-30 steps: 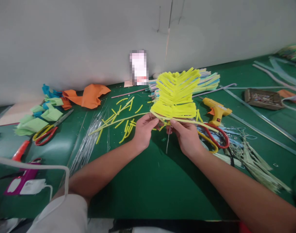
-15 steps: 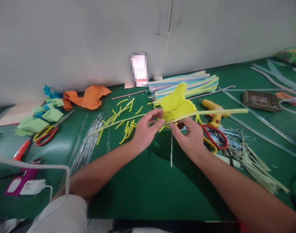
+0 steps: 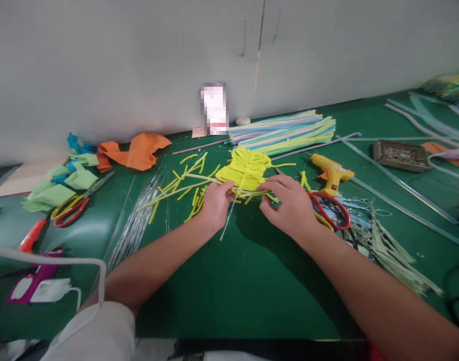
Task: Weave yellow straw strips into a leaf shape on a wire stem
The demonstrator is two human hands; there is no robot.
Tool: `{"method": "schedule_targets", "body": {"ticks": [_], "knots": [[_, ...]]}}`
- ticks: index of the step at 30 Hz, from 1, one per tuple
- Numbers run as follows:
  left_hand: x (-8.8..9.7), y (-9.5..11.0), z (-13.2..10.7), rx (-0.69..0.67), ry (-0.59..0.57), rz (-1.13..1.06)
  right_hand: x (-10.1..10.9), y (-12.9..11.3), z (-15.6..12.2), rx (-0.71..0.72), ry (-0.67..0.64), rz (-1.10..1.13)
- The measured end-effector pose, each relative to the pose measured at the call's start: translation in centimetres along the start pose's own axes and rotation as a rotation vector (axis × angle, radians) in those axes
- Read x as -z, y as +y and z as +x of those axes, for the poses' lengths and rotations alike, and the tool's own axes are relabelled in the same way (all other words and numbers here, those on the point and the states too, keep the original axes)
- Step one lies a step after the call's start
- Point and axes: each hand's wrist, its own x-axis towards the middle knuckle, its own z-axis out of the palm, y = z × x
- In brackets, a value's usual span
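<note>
My left hand (image 3: pixel 215 203) pinches the lower end of a yellow pipe-cleaner piece (image 3: pixel 248 168), built of many strands side by side around a middle stem. A thin pale wire (image 3: pixel 228 220) hangs down from its base. On the other side, my right hand (image 3: pixel 289 203) has its thumb and fingers closed on the end of a yellow pipe cleaner (image 3: pixel 252 193) that crosses the base. A longer loose pipe cleaner (image 3: pixel 201 177) sticks out leftward by my left hand. Scissors with red and yellow handles (image 3: pixel 332 210) lie beside my right hand, partly hidden by it.
Cut yellow pieces (image 3: pixel 172 185) and clear wires (image 3: pixel 137 220) lie to the left. A pipe-cleaner bundle (image 3: pixel 289 130) lies behind. A yellow glue gun (image 3: pixel 331 173) and a small brown tray (image 3: pixel 400 154) are on the right. More scissors (image 3: pixel 73 208) lie far left.
The yellow piece has moved left and down toward the table. My left hand has gone from open fingers to pinching its base; the long strip now points left instead of right.
</note>
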Motion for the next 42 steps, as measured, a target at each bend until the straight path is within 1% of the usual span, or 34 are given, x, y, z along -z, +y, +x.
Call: {"method": "schedule_targets", "body": {"ticks": [3,5,7,10,13,15,18,21,23,27,29,31,36,39,42], "knots": [[0.1,-0.2,0.3,-0.045,-0.037,-0.022,0.3,0.2,0.2,-0.084,-0.025,-0.015],[0.1,-0.3,0.3,-0.1,-0.06,-0.037,0.3,0.2,0.2,-0.214,-0.001,0.052],[0.1,-0.2,0.3,-0.16,-0.061,-0.043,0.1,0.0,0.1,-0.386,0.003,0.195],[0.0,-0.1,0.2,-0.229,-0.063,-0.032,-0.5,-0.2,-0.1,-0.615,-0.043,0.509],[-0.1,-0.1,0.1,-0.259,-0.067,-0.022,-1.3,-0.3,-0.4,-0.784,-0.072,0.777],[-0.1,-0.2,0.0,-0.275,-0.053,-0.018,-1.5,-0.3,-0.4,-0.848,-0.106,0.894],[0.1,-0.5,-0.1,-0.292,0.001,0.025,-1.6,-0.4,-0.4,-0.865,-0.154,0.962],[0.2,-0.8,-0.1,-0.3,0.026,0.074,-1.4,-0.6,-0.4,-0.863,-0.139,0.966],[0.3,-0.9,-0.1,-0.309,0.005,0.07,-1.4,-0.7,-0.4,-0.857,-0.123,0.978],[0.3,-1.2,0.0,-0.328,-0.087,0.019,-1.5,-0.8,-0.4,-0.863,-0.083,0.985],[0.4,-1.3,0.1,-0.33,-0.107,0.023,-1.5,-0.9,-0.4,-0.864,-0.073,0.993],[0.5,-1.4,0.1,-0.338,-0.111,0.04,-1.5,-0.9,-0.4,-0.878,-0.089,1.022],[0.6,-1.5,0.1,-0.324,-0.15,0.035,-1.6,-1.0,-0.3,-0.973,-0.15,1.13],[0.6,-1.5,0.0,-0.312,-0.157,0.006,-1.5,-0.9,-0.2,-0.949,-0.185,1.187],[0.5,-1.6,-0.2,-0.291,-0.169,-0.006,-1.4,-0.8,-0.1,-0.948,-0.212,1.189]]}}
